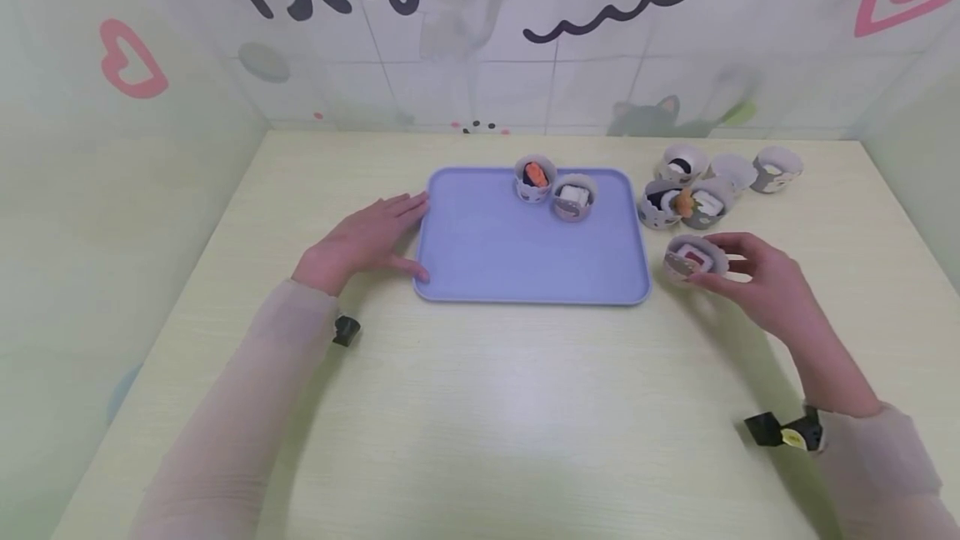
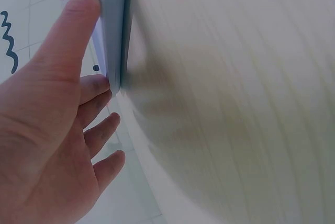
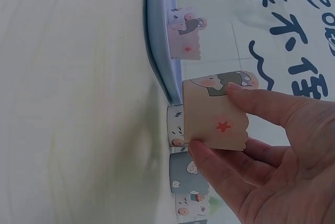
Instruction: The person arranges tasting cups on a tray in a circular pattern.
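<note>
My right hand pinches a small paper cup between thumb and fingers, just right of the tray. Inside that cup sits a white toy sushi piece with a red centre; the right wrist view shows a red star on the cup's peach-coloured side. At the left end of the blue tray, my left hand touches the rim with extended fingers and thumb. Two cups stand near the tray's back edge: one holds an orange-topped sushi, the other a white piece.
Several more cups cluster beyond the tray's right end, among them a dark-and-white one, a grey one and a pale one. Another cup is farther right. A printed wall borders the table's back.
</note>
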A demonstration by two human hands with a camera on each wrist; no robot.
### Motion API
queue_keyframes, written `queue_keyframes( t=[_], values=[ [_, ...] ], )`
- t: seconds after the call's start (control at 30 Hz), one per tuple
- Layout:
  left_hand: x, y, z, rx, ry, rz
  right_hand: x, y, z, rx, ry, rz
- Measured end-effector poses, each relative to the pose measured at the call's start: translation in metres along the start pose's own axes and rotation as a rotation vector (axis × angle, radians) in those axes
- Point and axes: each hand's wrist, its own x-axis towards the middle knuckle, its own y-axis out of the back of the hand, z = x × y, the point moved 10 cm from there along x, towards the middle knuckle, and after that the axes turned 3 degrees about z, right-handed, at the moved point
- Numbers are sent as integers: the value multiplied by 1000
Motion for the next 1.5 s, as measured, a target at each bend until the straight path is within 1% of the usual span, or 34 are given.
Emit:
queue_keyframes(
  t=[0.3,0.6,0.73,0.93,1.3,1.5],
  values=[
    [0,-1,0,6,-3,1,0,-2,-7,-1,26,13],
    [0,-1,-1,6,1,-1,1,-6,-16,8,51,5],
    [0,-1,-1,3,2,-2,2,-8,-20,6,50,-5],
    [0,-1,1,28,-5,-10,4,-13,-24,-7,36,-28],
    [1,-1,1,24,-6,-3,10,-21,-36,14,56,-42],
    [1,-1,0,24,1,-14,15,-28,-44,44,76,-49]
  ],
)
